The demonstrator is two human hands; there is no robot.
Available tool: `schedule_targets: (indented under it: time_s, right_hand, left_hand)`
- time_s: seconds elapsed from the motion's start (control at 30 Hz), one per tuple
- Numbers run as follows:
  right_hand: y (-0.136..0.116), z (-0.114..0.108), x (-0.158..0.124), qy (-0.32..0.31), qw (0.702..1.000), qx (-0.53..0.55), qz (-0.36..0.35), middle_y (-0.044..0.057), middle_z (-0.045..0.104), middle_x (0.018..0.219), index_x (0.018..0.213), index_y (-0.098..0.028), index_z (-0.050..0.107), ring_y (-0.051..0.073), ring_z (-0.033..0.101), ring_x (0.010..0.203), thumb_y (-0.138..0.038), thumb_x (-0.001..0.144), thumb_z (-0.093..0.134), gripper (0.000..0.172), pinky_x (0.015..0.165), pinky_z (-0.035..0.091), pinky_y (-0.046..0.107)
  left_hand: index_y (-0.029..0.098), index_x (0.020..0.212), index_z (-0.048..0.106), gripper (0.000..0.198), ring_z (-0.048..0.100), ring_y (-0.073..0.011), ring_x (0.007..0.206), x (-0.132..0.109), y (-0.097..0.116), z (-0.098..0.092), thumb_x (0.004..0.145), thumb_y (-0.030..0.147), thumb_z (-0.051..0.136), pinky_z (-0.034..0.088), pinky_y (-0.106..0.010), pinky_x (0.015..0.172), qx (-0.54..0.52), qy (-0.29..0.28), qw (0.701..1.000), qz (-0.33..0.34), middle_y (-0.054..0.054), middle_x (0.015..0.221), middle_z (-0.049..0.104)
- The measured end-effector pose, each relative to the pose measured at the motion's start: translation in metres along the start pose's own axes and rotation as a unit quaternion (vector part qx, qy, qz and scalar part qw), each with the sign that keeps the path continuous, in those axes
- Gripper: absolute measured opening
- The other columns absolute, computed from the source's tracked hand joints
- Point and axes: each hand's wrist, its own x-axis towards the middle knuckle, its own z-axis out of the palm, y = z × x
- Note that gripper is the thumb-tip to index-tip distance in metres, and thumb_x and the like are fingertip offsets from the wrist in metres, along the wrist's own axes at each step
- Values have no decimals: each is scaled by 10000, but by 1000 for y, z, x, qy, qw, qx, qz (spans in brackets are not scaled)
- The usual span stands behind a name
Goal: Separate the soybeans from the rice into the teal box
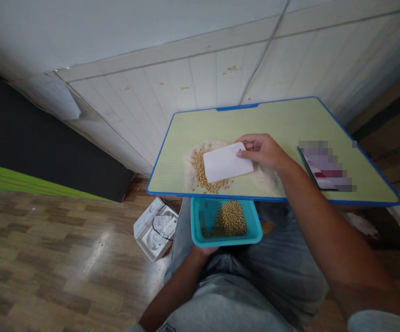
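A pale green board with a blue edge (172, 159) lies across my lap. My right hand (264, 152) pinches a white plastic card (227, 162) by its right end, with the card flat on the board. Its left edge meets a patch of yellow soybeans (202, 173), which lie on a spread of fine white grains or powder (265, 179). My left hand (205, 251) is mostly hidden beneath a small teal tray (226, 240), which sits just below the board's near edge and holds a heap of soybeans (229, 219).
A blurred, dark-edged flat object (324, 166) lies on the right of the board. An open white box with a dark cable (155, 228) sits on the wood-pattern floor at left. White panelled wall stands behind the board.
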Motion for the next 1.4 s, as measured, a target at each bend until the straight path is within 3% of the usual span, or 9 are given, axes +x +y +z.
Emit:
schedule_targets:
  time_s: [0.17,0.27,0.53,0.77,0.97,1.4]
  right_hand:
    - [0,1,1,-11,1000,3,1,68,884,891,978,-234,845,262,829,859,-460,670,1103,461,665,642,331]
    - [-1,2,0,-14,1000,3,-1,58,888,877,974,-238,857,252,823,832,-490,651,1111,481,649,636,320]
    - [-2,3,-1,-10,1000,2,5,64,900,876,963,-232,875,251,826,809,-465,625,1126,481,637,640,313]
    - [-1,0,-1,-9,1000,-2,6,87,905,921,1001,-220,883,298,854,926,-409,658,1116,455,674,658,333]
    - [-3,0,-1,-8,1000,-1,3,82,897,930,997,-231,865,294,843,914,-427,663,1105,455,674,646,340]
    - [-2,1,-1,-19,1000,7,2,52,903,871,952,-237,887,236,816,774,-486,619,1123,478,610,617,292]
  left_hand:
    - [228,1070,889,388,748,-346,1507,1,-1,-2,1038,462,582,583,-513,1294,20,33,999,-3,-146,1167,932]
    - [232,1110,883,437,706,-346,1560,0,-1,1,1044,524,565,517,-527,1362,14,31,999,0,-145,1239,925]
    - [282,1073,913,666,756,-313,1505,-7,2,22,1133,551,306,501,-553,1372,28,61,998,5,-100,1134,955]
    - [268,1146,926,636,728,-296,1550,-10,3,31,1101,587,377,519,-513,1360,22,36,999,8,-111,1272,944]
    - [286,1172,942,596,706,-330,1572,-8,2,32,1065,611,454,545,-558,1338,21,17,1000,10,-106,1333,935]
    - [260,1132,937,742,733,-300,1543,-11,3,30,1150,604,280,456,-532,1410,25,16,1000,7,-102,1228,954]
